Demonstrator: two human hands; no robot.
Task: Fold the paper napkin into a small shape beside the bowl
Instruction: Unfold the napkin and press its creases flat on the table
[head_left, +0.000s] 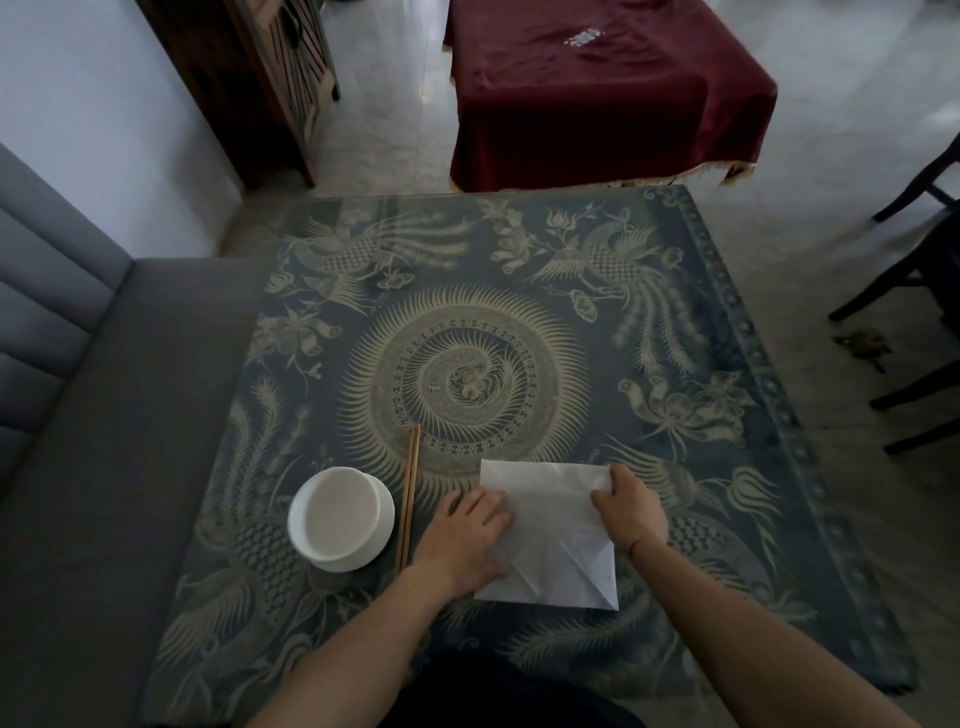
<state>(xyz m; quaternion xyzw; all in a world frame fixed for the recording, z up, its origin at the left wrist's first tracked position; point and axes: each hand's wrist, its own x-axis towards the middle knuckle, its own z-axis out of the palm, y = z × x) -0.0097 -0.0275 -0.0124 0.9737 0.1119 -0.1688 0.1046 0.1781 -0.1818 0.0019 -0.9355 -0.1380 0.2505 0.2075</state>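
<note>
A white, creased paper napkin (550, 540) lies flat on the dark blue table with a pale phoenix-and-sunburst pattern (519, 322), in the lower middle of the frame. The left hand (467, 535) presses palm-down on its left edge, fingers spread and released. The right hand (628, 506) pinches the napkin's upper right corner between thumb and fingers. Left of the napkin lie brown wooden chopsticks (409, 499), then a round white ceramic bowl (340, 517).

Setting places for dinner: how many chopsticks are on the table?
2: one pair of chopsticks lying side by side between the bowl and the left hand.
</note>
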